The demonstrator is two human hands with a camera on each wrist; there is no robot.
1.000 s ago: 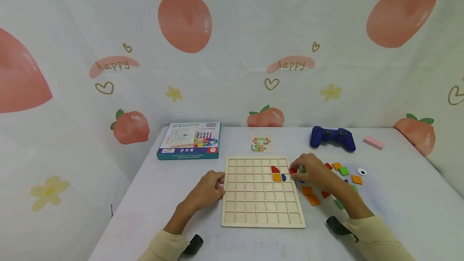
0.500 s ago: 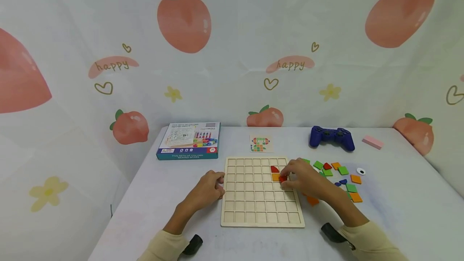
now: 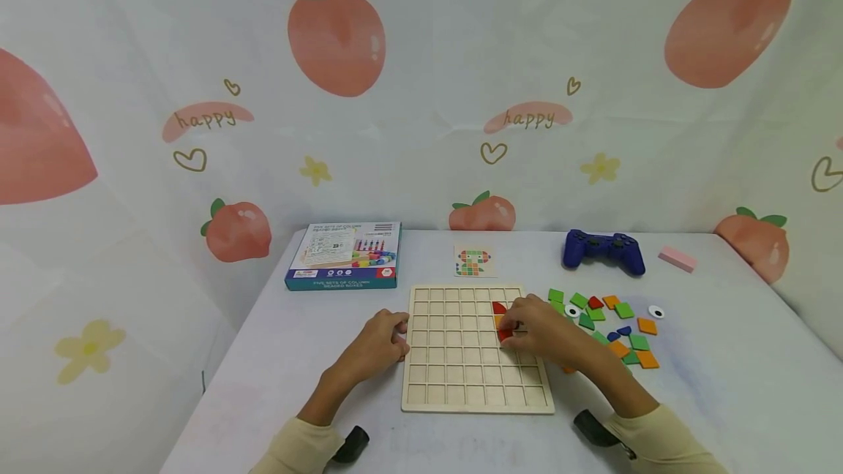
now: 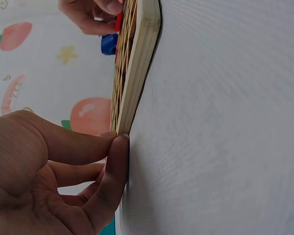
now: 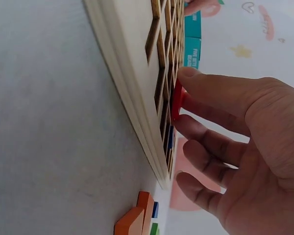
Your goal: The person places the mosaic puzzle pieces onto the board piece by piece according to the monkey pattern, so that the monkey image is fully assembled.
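A wooden grid board (image 3: 461,371) lies flat on the white table. My right hand (image 3: 520,328) pinches a red piece (image 3: 505,335) and holds it down on a cell in the board's upper right part. In the right wrist view the red piece (image 5: 177,100) stands edge-on against the board (image 5: 132,73) between my right hand's fingertips (image 5: 188,78). Another red piece (image 3: 499,307) sits in a cell just above; an orange piece below it is mostly hidden. My left hand (image 3: 385,339) rests at the board's left edge, fingertips (image 4: 118,142) touching the board's rim (image 4: 137,63).
Several loose green, orange, red and blue pieces (image 3: 622,328) lie right of the board, with two white eye discs among them. Behind are a pattern card (image 3: 473,262), a blue game controller (image 3: 604,249), a pink eraser (image 3: 678,258) and a flat box (image 3: 345,254).
My right hand carried the red piece from beside the board's right edge leftward onto the grid and lowered it toward a cell. The left hand stayed put.
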